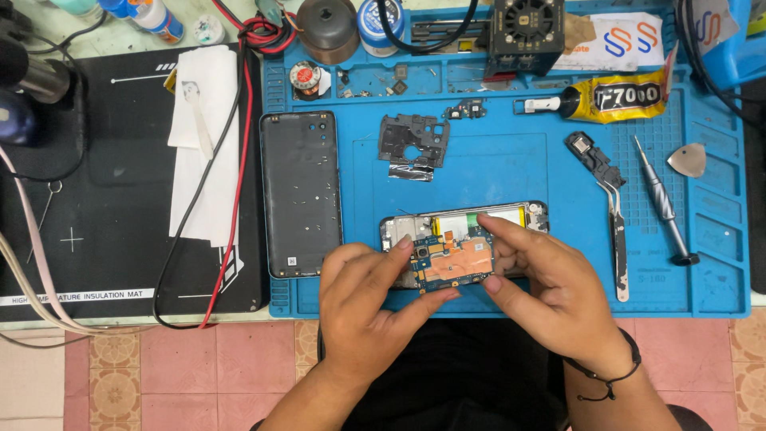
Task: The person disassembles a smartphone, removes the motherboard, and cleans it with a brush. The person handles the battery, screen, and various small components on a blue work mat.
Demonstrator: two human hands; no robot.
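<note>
An opened phone body (511, 217) lies across the blue work mat (495, 168), its insides showing. Over its left half sits a blue and copper circuit board (453, 259). My left hand (369, 297) pinches the board's left and lower edge between thumb and fingers. My right hand (550, 283) holds the board's right side, index finger on its top corner and thumb under its lower edge. The phone's dark back cover (301, 191) lies face down to the left of my hands.
A metal shield plate (413, 140) lies behind the phone. Tweezers (617, 231), a screwdriver (662, 199), a small speaker module (589, 153), a guitar-pick opener (688, 160) and a yellow glue tube (614, 97) sit to the right. Black insulation mat (104, 199) with red and black cables on the left.
</note>
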